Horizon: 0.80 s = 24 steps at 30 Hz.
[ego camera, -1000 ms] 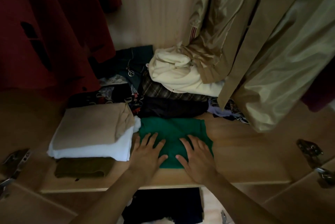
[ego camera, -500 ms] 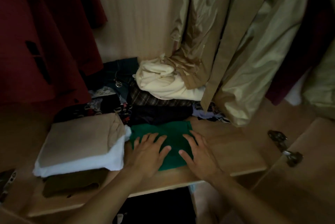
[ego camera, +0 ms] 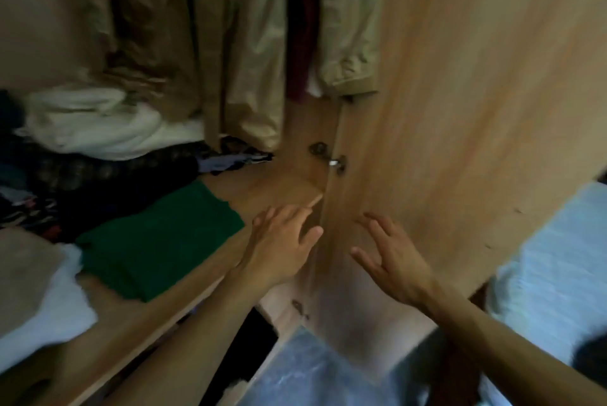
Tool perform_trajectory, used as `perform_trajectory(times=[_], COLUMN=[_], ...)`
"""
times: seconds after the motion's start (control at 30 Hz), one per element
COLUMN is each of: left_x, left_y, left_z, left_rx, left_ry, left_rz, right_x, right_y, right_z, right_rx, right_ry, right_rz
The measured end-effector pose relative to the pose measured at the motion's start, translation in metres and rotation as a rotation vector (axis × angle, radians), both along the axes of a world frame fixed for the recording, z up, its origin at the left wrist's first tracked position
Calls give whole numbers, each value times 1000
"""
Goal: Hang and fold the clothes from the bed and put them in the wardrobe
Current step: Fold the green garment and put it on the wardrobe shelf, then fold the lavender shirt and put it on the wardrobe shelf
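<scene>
- Our hands have lifted off the folded green garment, which lies flat on the wardrobe shelf; we judge this piece put away.
- Our left hand and right hand hover with fingers spread, holding nothing, by the smooth wooden door.
- Shiny beige coats hang above soft folded piles.

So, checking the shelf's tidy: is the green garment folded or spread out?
Folded: the green garment lies as a flat layered rectangle on the shelf.
</scene>
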State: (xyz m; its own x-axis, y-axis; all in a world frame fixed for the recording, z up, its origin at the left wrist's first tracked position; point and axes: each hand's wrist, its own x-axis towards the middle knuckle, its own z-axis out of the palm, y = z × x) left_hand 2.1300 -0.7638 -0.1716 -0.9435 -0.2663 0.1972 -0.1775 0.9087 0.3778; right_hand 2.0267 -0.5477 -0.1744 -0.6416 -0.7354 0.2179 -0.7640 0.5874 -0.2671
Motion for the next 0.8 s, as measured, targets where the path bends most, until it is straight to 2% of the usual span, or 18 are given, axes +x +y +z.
perform_trajectory(times=[0.17, 0.3, 0.5, 0.8], left_x=[-32, -54, -80, -71], left_y=[96, 186, 354, 626], left_z=[22, 37, 41, 51], left_rx=[30, -22, -104, -147], left_ry=[19, 33, 5, -16], left_rz=[-234, -396, -644, -823], right_x=[11, 20, 50, 101], right_y=[103, 199, 388, 667], right_z=[20, 30, 27, 8], right_rx=[-48, -122, -224, -336], right_ry=[29, 30, 31, -7], right_rz=[-205, -361, -593, -844])
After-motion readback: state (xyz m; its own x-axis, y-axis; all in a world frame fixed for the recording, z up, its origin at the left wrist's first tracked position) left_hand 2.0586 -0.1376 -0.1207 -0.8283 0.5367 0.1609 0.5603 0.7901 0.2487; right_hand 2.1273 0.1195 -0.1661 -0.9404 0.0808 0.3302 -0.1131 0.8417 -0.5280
